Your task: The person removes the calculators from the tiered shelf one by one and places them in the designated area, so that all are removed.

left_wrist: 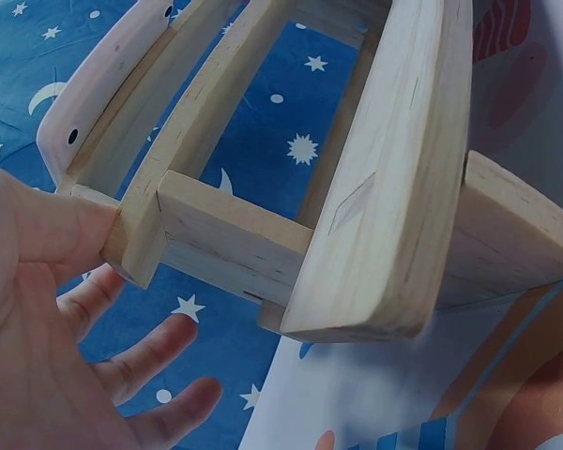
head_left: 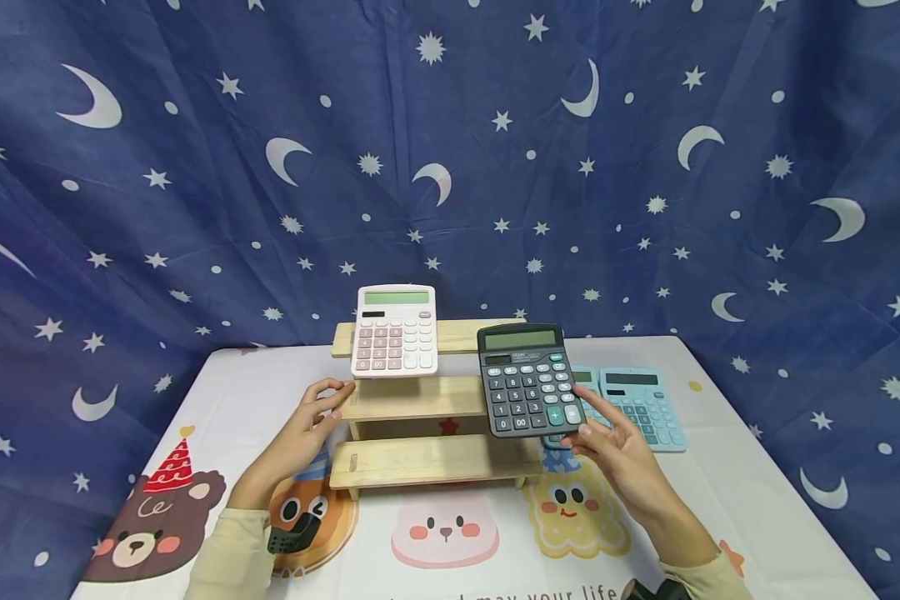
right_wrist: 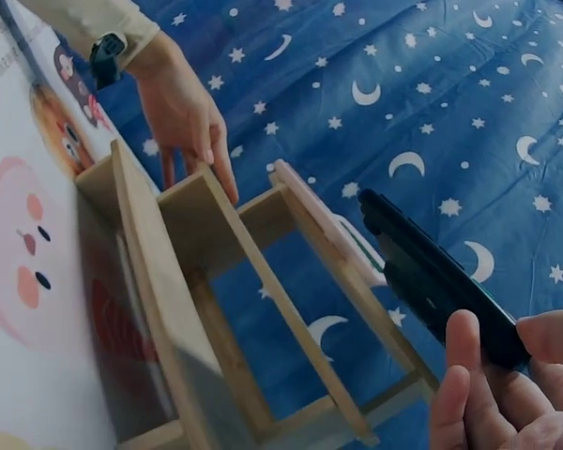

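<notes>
A black calculator (head_left: 528, 383) with grey and green keys is gripped at its lower right by my right hand (head_left: 621, 454), tilted over the right end of the stepped wooden shelf stand (head_left: 435, 461). In the right wrist view this calculator (right_wrist: 441, 281) shows edge-on, pinched between thumb and fingers. My left hand (head_left: 300, 433) holds the left end of the middle shelf, seen close in the left wrist view as a hand (left_wrist: 47, 281) at the wood's corner. On the top tier a white and pink calculator (head_left: 394, 332) leans upright at the left.
Two light-blue calculators (head_left: 648, 412) lie on the table to the right, one partly hidden behind the black one. The white tablecloth (head_left: 735, 467) has cartoon prints. A blue curtain (head_left: 450, 217) with moons and stars hangs right behind the table.
</notes>
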`<move>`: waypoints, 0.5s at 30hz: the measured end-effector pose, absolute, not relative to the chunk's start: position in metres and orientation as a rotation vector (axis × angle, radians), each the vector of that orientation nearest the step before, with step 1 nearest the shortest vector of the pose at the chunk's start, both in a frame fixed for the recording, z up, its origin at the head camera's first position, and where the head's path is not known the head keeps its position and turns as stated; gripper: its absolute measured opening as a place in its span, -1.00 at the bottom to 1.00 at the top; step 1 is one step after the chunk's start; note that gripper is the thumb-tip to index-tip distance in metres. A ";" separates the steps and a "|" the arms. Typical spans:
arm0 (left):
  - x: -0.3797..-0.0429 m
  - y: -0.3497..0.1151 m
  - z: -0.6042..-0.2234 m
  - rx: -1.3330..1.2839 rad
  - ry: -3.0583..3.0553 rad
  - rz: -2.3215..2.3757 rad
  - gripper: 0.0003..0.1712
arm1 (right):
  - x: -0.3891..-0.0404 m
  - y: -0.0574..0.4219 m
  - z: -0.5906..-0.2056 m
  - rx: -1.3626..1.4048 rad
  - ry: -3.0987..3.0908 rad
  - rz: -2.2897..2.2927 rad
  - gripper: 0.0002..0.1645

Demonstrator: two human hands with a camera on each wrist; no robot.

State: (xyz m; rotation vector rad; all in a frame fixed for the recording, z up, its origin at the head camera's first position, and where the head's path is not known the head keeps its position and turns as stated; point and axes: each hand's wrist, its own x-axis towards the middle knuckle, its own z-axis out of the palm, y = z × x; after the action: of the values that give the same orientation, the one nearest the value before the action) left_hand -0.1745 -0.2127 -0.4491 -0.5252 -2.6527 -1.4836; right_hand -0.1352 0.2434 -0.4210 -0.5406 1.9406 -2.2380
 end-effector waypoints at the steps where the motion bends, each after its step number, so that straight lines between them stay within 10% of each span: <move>1: -0.175 -0.213 -0.449 -0.526 -2.655 -1.480 -0.48 | -0.134 0.245 -0.422 -0.547 1.936 -2.238 -0.29; 15: -0.176 -0.213 -0.453 -0.517 -2.679 -1.475 -0.48 | -0.123 0.263 -0.432 -0.586 1.905 -2.233 -0.31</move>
State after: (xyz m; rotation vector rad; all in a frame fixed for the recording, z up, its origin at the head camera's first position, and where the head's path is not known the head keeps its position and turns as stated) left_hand -0.1764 -0.2132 -0.4527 -0.5172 -2.6793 -1.4749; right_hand -0.1228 0.2634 -0.4324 -0.5859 1.9046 -2.2325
